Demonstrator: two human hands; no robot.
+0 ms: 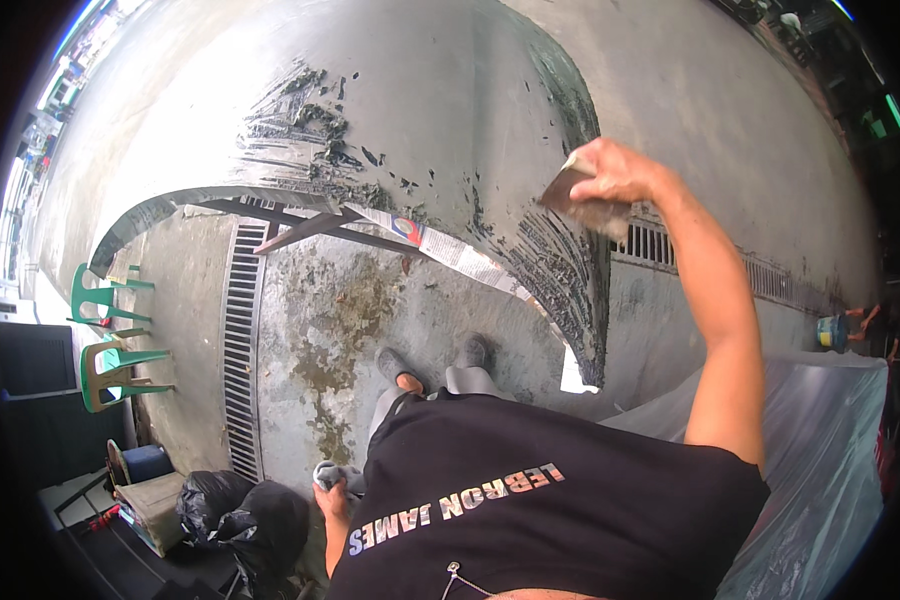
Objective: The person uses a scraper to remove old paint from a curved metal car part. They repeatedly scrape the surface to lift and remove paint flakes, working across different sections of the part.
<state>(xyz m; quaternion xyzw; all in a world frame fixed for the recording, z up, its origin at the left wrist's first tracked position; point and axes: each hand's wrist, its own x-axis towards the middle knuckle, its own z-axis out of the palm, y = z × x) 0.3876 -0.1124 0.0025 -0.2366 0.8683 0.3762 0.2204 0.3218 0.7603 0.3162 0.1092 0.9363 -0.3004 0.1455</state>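
Note:
My right hand (pixel 620 172) is closed on a flat, wide-bladed scraper (pixel 562 190), its blade smeared. The scraper is at the right edge of a large, smooth grey curved panel (pixel 420 110); whether the blade touches it I cannot tell. Dark grey paste (pixel 550 255) lies in ridges and streaks on the panel's right corner, with another rough patch (pixel 300 125) further left. Printed newspaper (pixel 470 265) shows along the near lower edge. Down by my left hip, my left hand (pixel 332 500) is closed around a bunched grey cloth (pixel 327 474).
Dark supports (pixel 310 230) stand under the panel. Metal floor grates (pixel 241 350) run left and behind. Green plastic chairs (pixel 115 370), black bags (pixel 260 525) and a box (pixel 153 510) stand left. Clear plastic sheeting (pixel 820 450) hangs at the right, near a small bucket (pixel 830 332).

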